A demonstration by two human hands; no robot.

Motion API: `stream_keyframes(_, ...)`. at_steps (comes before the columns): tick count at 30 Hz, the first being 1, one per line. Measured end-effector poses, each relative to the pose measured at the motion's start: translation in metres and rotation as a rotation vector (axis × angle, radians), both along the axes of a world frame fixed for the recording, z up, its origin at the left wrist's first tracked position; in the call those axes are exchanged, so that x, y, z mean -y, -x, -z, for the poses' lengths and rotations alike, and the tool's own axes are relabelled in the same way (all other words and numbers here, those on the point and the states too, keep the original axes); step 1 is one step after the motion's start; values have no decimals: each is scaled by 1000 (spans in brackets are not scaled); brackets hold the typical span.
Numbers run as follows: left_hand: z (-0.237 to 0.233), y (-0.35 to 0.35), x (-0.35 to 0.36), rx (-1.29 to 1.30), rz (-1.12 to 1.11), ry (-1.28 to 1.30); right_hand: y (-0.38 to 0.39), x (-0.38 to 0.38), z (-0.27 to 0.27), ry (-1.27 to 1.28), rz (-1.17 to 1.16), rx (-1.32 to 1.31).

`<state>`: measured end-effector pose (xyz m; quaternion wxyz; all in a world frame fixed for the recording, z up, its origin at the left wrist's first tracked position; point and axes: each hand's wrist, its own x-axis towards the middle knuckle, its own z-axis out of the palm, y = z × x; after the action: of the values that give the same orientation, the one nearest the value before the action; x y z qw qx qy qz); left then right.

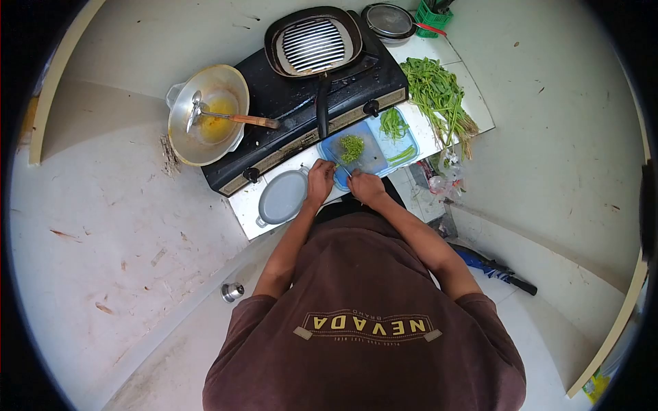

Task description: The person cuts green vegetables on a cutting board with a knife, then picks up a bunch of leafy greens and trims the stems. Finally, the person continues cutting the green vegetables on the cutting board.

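My right hand [367,187] is closed around the handle of a knife [342,166], whose thin blade points up and left over the blue cutting board [376,134]. Close beside the blade, at the board's left edge, my left hand [320,181] has its fingers pinched together; what they hold is too small to make out. A heap of finely chopped greens [351,148] lies just beyond both hands. Farther right on the board are a pile of cut green pieces [393,124] and a few green stems [402,156].
Behind the board stands a black gas stove [288,116] carrying a grill pan [273,48] and a wok [179,140] with a ladle [247,120]. A grey oval dish [283,196] sits left. Leafy greens [435,89] lie right, near a strainer [389,22] and a green basket [430,18].
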<state>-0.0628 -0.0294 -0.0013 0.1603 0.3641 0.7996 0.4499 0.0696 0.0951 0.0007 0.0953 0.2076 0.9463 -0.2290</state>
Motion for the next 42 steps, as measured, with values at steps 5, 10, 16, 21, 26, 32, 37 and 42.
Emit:
stream_keyframes(5, 1, -2, -2, -90, -5, 24, 14, 1, -5, -24, 4, 1)
stream_keyframes(10, 1, -3, -2, -16, -23, 12, -12, -1, -7, 17, 28, 1)
stream_keyframes(16, 7, -2, -2, -30, -19, -2, -12, -4, -6, 31, 50, -20)
stream_keyframes(21, 6, -2, -3, -25, -20, 2, -12, -3, -14, 37, 21, -12)
stream_keyframes(26, -1, -3, -4, -28, -22, -13, -10, -2, -14, 40, -7, 8)
stream_keyframes(32, 2, -3, -5, -22, -17, -9, 9, -2, -2, 5, -18, -18)
stream_keyframes(37, -2, -3, -4, -14, -32, -8, -10, -2, -8, -2, -18, 19)
stream_keyframes(42, -4, -4, -4, 4, -15, -17, 0, -2, -9, 20, -19, 17)
